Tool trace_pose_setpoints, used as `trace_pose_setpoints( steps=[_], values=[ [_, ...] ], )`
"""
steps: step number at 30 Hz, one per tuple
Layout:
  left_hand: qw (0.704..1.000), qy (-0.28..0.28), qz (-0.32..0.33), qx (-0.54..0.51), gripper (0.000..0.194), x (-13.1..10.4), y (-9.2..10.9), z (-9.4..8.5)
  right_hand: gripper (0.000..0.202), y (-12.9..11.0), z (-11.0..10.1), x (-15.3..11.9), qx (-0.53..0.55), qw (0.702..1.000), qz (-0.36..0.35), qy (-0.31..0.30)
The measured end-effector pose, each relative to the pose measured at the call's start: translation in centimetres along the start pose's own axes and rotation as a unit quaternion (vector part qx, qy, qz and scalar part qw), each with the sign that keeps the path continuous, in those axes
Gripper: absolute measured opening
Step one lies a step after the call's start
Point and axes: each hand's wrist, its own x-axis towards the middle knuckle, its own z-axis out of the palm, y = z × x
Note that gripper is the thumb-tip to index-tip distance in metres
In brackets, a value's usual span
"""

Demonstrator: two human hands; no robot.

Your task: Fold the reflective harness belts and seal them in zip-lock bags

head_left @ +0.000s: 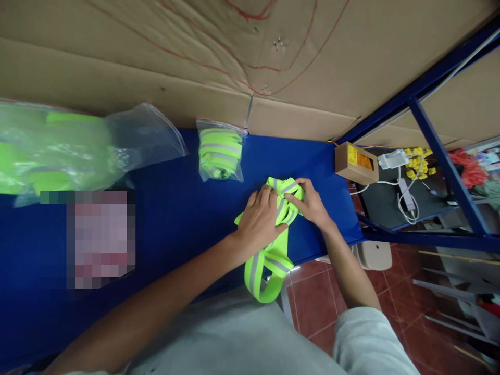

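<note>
A neon yellow-green reflective strap [255, 276] with a grey stripe lies partly folded at the front edge of the blue table. One of its loops hangs down over the edge toward my body. My left hand [260, 219] rests over the folded part, fingers curled on it and thumb along its near side. At the far right side of the bundle, my right hand [312, 203] pinches a fold between thumb and fingers. Some of the folds are hidden under my left hand. Behind it, a clear zip bag [221, 151] holds a similar rolled strap.
A large clear bag [144, 135] with more yellow-green straps lies at the left. Near it is a blurred-out patch [101, 234]. A small cardboard box [355, 162] stands at the table's right end, beside a power strip [407, 195]. Cardboard [156, 78] lines the back.
</note>
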Motion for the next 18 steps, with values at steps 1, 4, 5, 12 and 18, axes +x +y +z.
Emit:
trace_pose_setpoints(
  steps=[1, 4, 5, 12, 18],
  values=[
    [1.000, 0.002, 0.006, -0.019, 0.083, 0.1, -0.2, 0.0, 0.058, 0.2, -0.1, 0.1, 0.011, 1.000, -0.008, -0.006],
    [0.998, 0.016, 0.012, -0.057, 0.082, 0.5, -0.5, 0.0, 0.056, 0.6, -0.4, 0.2, 0.035, 0.999, -0.024, -0.014],
    [0.998, 0.020, 0.010, -0.066, 0.081, 0.5, -0.5, -0.1, 0.056, 0.6, -0.5, 0.2, 0.041, 0.999, -0.025, -0.015],
    [0.979, 0.006, -0.080, -0.187, 0.061, 1.7, -0.4, -1.3, 0.053, 0.2, -1.2, -0.2, 0.069, 0.995, -0.034, -0.057],
    [0.939, 0.004, -0.136, -0.316, 0.041, 5.1, -3.5, -1.5, 0.054, 0.5, -1.1, -0.4, 0.100, 0.994, -0.040, -0.037]
  ],
)
